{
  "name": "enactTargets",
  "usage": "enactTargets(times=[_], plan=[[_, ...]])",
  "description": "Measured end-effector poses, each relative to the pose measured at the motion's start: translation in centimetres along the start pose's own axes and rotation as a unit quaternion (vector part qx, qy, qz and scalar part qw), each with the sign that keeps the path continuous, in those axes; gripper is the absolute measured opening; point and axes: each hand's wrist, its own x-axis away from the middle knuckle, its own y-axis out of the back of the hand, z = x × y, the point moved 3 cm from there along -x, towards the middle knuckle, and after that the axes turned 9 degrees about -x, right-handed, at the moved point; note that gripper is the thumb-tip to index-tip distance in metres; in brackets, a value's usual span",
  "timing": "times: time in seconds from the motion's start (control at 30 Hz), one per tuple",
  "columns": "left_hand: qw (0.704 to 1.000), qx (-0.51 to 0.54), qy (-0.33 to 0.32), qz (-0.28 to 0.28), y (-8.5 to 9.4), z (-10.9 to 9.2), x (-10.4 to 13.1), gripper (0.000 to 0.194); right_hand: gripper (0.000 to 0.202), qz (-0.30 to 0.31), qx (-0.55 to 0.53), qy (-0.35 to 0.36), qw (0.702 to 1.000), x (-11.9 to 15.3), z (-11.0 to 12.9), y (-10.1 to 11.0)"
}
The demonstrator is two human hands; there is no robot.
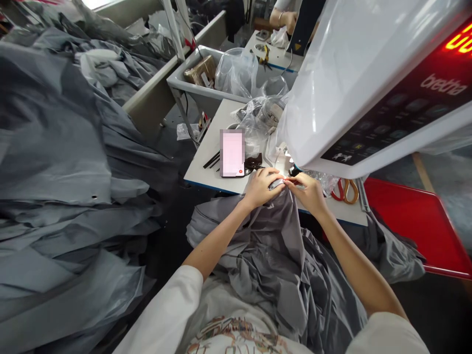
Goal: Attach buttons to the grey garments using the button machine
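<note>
Left hand (261, 189): fingers closed on the grey fabric (282, 216);
Right hand (308, 192): fingers pinching its edge;
Grey fabric: below-left of the Bretha machine (354, 98);
Sagging folds (269, 260): weight could drag the edge askew

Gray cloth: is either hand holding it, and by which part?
The left hand and right hand both hold the gray cloth with their fingers, by its far end.
</note>
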Motion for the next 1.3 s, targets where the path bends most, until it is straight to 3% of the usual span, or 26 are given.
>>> enactTargets(times=[0.33,0.7,1.0,1.17,1.3], plan=[[1.000,0.005,-0.005,-0.005,0.0,0.1,0.0,0.024,0.029,0.011,-0.091,-0.116,0.989,-0.3,-0.9,0.0],[1.000,0.001,-0.004,-0.005,0.0,0.0,0.0,0.024,0.023,0.015,-0.015,-0.049,0.999,-0.5,-0.5,0.0],[1.000,0.003,-0.009,-0.013,0.0,-0.1,0.0,0.023,0.019,0.036,0.008,-0.063,0.997,-1.0,-0.5,0.0],[1.000,0.002,-0.014,-0.011,-0.2,0.0,0.0,0.024,0.019,-0.002,0.033,-0.023,0.999,-0.4,0.5,0.2],[1.000,0.000,-0.015,-0.011,-0.4,0.1,0.0,0.024,0.019,-0.083,0.017,-0.021,0.996,1.5,1.0,1.2]])
